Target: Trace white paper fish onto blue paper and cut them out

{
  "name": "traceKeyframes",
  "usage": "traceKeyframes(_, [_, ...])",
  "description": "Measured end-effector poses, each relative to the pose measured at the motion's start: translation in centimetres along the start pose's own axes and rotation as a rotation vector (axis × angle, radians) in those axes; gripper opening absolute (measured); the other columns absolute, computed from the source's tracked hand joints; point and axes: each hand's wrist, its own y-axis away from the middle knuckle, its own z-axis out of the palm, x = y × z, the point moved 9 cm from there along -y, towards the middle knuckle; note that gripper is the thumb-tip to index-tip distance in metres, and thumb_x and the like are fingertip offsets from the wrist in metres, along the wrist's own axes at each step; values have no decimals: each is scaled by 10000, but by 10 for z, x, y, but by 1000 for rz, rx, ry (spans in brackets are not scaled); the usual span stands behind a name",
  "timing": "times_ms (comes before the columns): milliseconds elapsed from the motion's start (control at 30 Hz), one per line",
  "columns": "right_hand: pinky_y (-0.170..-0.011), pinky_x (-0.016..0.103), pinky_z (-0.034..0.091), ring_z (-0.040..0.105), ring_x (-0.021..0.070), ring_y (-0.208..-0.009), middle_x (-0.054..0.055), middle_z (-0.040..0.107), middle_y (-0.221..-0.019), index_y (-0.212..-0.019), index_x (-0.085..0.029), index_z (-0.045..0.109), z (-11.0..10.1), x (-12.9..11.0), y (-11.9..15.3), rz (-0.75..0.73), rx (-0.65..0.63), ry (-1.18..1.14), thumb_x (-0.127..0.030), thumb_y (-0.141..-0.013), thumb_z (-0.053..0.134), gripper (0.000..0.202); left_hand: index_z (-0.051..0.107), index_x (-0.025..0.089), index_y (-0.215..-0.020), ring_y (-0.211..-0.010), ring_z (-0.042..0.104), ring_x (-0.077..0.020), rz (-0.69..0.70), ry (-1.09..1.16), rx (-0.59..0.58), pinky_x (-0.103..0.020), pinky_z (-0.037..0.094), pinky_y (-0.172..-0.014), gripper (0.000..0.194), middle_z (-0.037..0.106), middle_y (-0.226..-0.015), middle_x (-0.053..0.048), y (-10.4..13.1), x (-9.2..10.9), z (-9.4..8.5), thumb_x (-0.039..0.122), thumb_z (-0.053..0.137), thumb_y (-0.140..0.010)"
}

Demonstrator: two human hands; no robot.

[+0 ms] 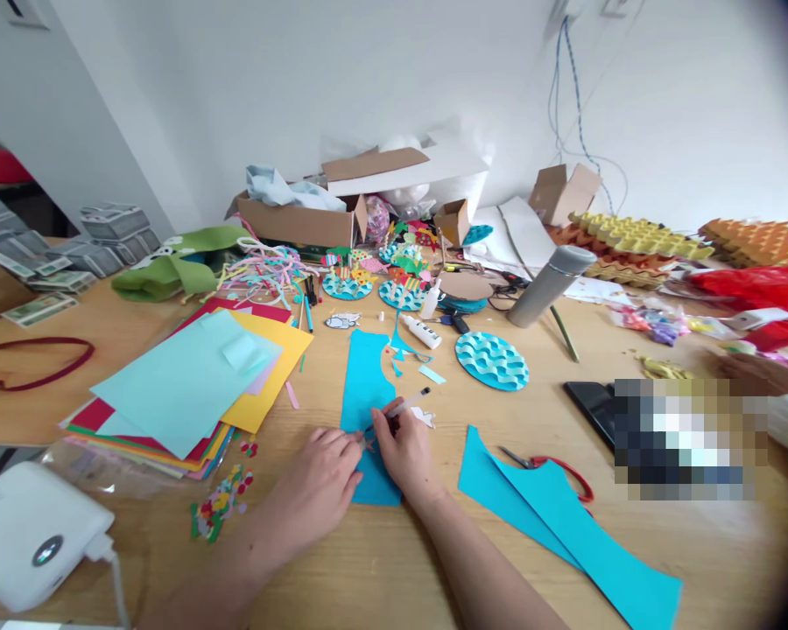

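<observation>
Cloth (292, 190) atop cardboard box (295, 220); pen (412, 400) in right grip (405, 448).

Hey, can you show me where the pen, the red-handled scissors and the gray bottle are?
Pen (413, 399): head view, on its upper barrel.
Red-handled scissors (539, 460): head view, on the handle near the pivot.
Gray bottle (550, 289): head view, mid-body.

middle of the tabletop (368, 573): one pen (410, 402), one blue sheet (366, 376); toward its near edge: two blue strips (591, 538), one pair of scissors (574, 474); toward its far edge: two white bottles (421, 332), one grey flask (552, 284).
</observation>
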Motion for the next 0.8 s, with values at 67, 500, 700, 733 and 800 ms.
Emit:
traceKeyframes(67, [-529,270,388,544,160,-518,21,573,-580,-685,-201,514,-1,-1,0,-16,14,12,-374,-895,473,275,570,172,-1127,-1046,571,-241,-5,6,-8,-426,456,-931,247,642,-1119,-81,0,-1,1,121,502,-895])
traceKeyframes(500, [-489,264,370,510,148,-479,6,544,-558,-689,-208,488,0,0,2,-47,36,-35,-397,-888,476,275,575,162,-1105,-1067,558,-247,-14,36,-53,-438,446,-948,210,634,-1143,-87,0,-1,3,137,505,-909])
traceKeyframes(700, [-475,257,339,480,135,-460,-7,524,-530,-650,-216,456,-2,-3,3,-74,54,-16,-392,-883,485,294,576,164,-1101,-1073,558,-251,-7,21,-43,-448,444,-948,209,634,-1148,-88,0,-1,3,131,517,-903])
traceKeyframes(733, [-474,257,337,480,136,-461,-6,523,-528,-647,-216,457,-2,-3,3,-74,55,-13,-394,-882,485,297,579,163,-1094,-1071,559,-252,-5,19,-43,-450,445,-946,203,635,-1144,-88,0,-1,3,131,516,-904])
traceKeyframes(800, [-478,257,343,487,138,-468,-3,527,-530,-653,-212,470,0,-1,3,-68,42,-15,-398,-883,482,296,582,158,-1085,-1069,558,-256,-1,18,-46,-453,445,-943,194,635,-1136,-92,-1,0,4,132,514,-906])
